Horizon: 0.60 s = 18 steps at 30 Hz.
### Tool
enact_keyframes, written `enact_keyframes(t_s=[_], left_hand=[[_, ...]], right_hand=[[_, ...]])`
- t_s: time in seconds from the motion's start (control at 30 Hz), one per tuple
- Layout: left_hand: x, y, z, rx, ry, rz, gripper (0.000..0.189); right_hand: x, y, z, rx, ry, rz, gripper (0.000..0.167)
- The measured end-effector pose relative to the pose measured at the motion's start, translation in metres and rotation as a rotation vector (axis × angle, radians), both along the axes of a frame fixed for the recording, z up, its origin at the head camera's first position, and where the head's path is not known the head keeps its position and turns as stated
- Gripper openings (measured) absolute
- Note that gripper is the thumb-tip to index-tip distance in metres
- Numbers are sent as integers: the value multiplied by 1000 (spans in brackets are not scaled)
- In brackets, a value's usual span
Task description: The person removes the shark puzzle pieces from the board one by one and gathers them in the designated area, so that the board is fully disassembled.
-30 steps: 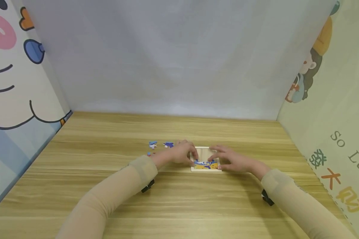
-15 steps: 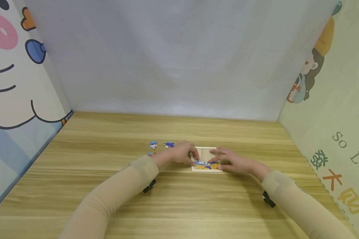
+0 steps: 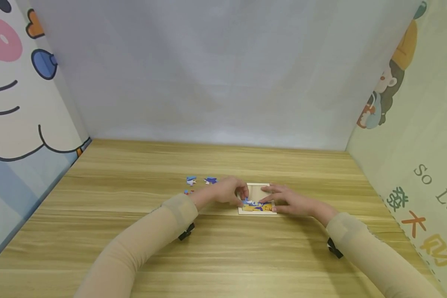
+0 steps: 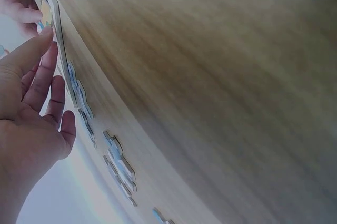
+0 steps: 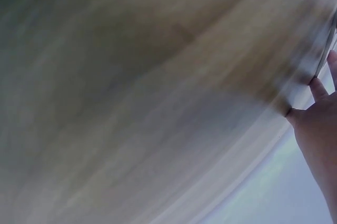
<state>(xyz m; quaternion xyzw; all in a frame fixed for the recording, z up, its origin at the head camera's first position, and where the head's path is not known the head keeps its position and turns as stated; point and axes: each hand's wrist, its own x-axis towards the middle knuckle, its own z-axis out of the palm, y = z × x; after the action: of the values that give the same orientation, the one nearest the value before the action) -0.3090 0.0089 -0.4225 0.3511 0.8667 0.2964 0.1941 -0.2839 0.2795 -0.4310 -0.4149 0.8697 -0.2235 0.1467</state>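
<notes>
Apparently a jigsaw is being assembled: the left hand point(image 3: 227, 191) bends its thumb and fingers over the left side of the wooden puzzle tray point(image 3: 257, 213), though whether it pinches a piece I cannot tell. The right hand point(image 3: 292, 200) spreads its fingers wide at the tray's right side. Yellow-and-blue pieces point(image 3: 258, 207) fill the near part; next, probably, this left piece needs seating flush. Compared with half a second ago, the left fingers have shifted slightly; the loose shark piece point(image 3: 210, 181) stays put.
</notes>
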Motion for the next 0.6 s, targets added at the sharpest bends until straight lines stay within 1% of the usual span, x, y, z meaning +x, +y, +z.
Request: enact_keyframes(t_s=[0.1, 0.33, 0.43, 0.53, 0.6], left_hand=[[0, -1, 0, 39, -47, 2, 20], [1, -4, -2, 93, -93, -20, 19], [3, -5, 2, 102, -116, -23, 17], [4, -6, 9, 102, -112, -32, 16], [3, -8, 14, 99, -97, -40, 15]], right_hand=[[0, -1, 0, 1, -3, -1, 36], [-2, -2, -2, -10, 3, 8, 35], [-2, -2, -1, -25, 10, 16, 35], [-2, -2, -1, -33, 17, 22, 34], [-2, -2, -1, -31, 19, 23, 34]])
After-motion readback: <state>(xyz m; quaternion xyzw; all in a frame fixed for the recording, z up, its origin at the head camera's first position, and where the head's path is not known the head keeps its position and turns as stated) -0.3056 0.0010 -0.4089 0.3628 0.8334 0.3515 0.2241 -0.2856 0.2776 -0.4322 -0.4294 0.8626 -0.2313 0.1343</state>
